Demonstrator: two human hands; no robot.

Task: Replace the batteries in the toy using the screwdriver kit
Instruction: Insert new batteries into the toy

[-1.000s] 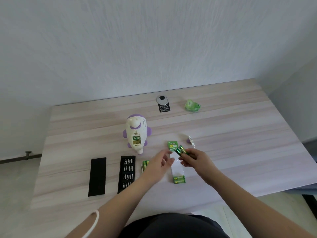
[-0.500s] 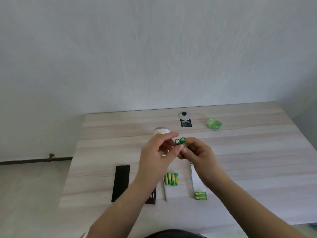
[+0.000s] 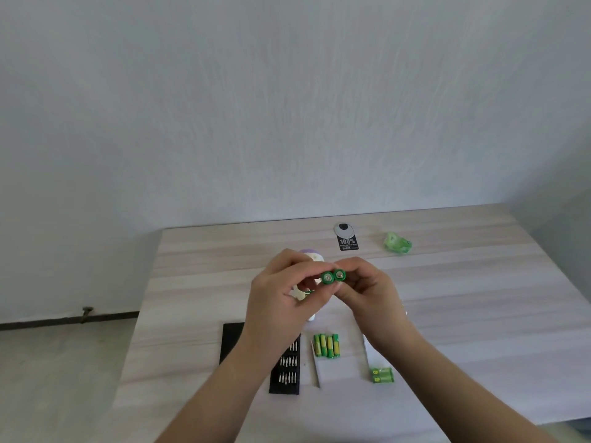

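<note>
A pair of batteries (image 3: pixel 333 276) is held above the table (image 3: pixel 479 298), end caps toward the camera, at the centre of the view. The pair is pinched from 9 o'clock by the left hand (image 3: pixel 281 302) and from 3 o'clock by the right hand (image 3: pixel 371 289), fingers curled narrowly round it. Whether the two cells are bound by wrap cannot be told.

The cells are judged light, rigid and smooth, liable to slip or roll if released; hold is best taken across the barrels, not the ends.

The toy (image 3: pixel 311 290) lies directly behind the hands and is largely hidden; only a purple top and white patches are seen. Its battery bay cannot be made out.

At 6 o'clock of the hands, four loose batteries (image 3: pixel 327 345) lie side by side. A bit tray (image 3: pixel 285 369) at 7 o'clock is partly covered by the left forearm. Two further cells (image 3: pixel 382 375) lie at 5 o'clock.
</note>
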